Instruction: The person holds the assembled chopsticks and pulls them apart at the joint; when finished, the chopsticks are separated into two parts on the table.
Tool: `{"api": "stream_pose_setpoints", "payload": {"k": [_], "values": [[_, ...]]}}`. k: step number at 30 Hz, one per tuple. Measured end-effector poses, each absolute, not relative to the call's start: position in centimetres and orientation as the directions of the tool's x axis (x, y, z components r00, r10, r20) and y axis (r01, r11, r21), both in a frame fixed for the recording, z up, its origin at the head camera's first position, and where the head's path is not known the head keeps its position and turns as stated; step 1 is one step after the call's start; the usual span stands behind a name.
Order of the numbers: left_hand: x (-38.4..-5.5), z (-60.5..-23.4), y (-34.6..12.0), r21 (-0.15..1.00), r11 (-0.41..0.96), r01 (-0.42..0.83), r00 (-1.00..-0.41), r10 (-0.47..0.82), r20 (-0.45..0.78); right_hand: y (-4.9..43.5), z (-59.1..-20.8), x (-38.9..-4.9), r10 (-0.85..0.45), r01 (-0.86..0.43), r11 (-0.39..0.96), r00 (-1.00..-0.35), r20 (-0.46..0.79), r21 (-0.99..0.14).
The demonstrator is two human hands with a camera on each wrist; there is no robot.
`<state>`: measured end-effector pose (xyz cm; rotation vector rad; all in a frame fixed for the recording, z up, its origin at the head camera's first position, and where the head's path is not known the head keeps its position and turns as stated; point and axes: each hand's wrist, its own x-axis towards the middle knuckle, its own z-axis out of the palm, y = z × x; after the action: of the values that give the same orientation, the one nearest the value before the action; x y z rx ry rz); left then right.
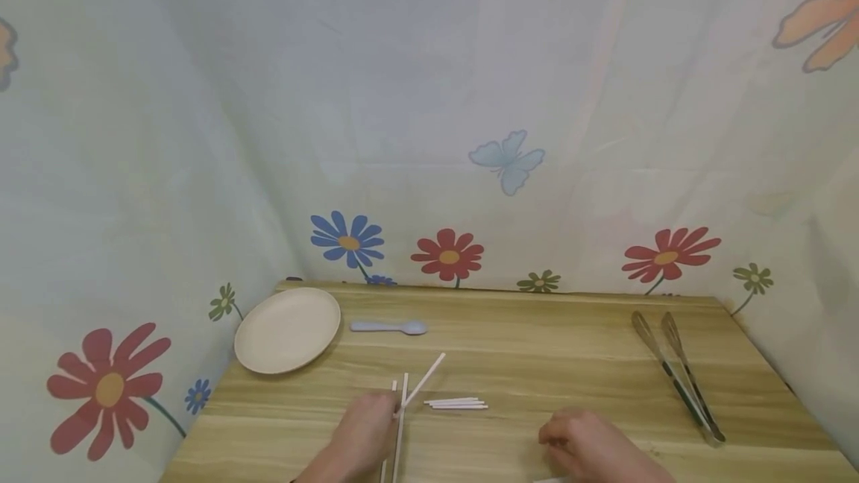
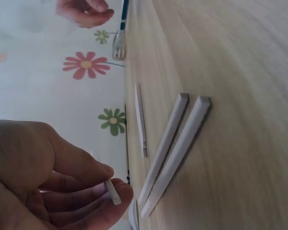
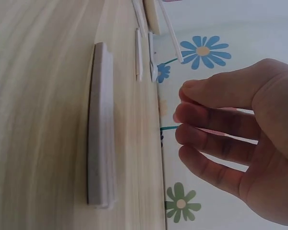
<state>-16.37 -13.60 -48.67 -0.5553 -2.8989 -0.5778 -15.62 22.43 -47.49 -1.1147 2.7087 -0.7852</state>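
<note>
My left hand pinches a slim white square-edged stick between thumb and fingers, and it slants up to the right in the head view. Below that hand, two white sticks lie side by side on the table, pointing away from me. A small bundle of white sticks lies crosswise to the right of them. My right hand is raised over the table with loosely bent fingers and nothing in them. Close by it is another group of white sticks, mostly cut off in the head view.
A cream plate stands at the back left, with a pale blue-grey spoon to its right. Metal tongs lie along the right side of the wooden table. A flowered curtain encloses the back and sides.
</note>
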Motion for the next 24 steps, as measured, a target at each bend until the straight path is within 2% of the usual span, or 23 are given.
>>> {"api": "stream_pose_setpoints", "payload": {"k": [5,14,24], "values": [[-16.4,-48.5,-13.2,0.353,0.862,0.363,-0.931,0.327,0.160,22.1,-47.4,-15.7,-0.687,-0.679,0.575,-0.704,0.182,-0.457],[-16.8,-48.1,-12.9,0.338,0.859,0.384,-0.923,0.346,0.169,21.5,-46.7,-15.9,-0.663,-0.671,0.588,-0.719,0.206,-0.451],[-16.9,-47.6,-12.7,0.313,0.852,0.420,-0.907,0.381,0.180,20.9,-46.6,-16.0,-0.661,-0.745,0.548,-0.664,0.349,-0.380]]}}
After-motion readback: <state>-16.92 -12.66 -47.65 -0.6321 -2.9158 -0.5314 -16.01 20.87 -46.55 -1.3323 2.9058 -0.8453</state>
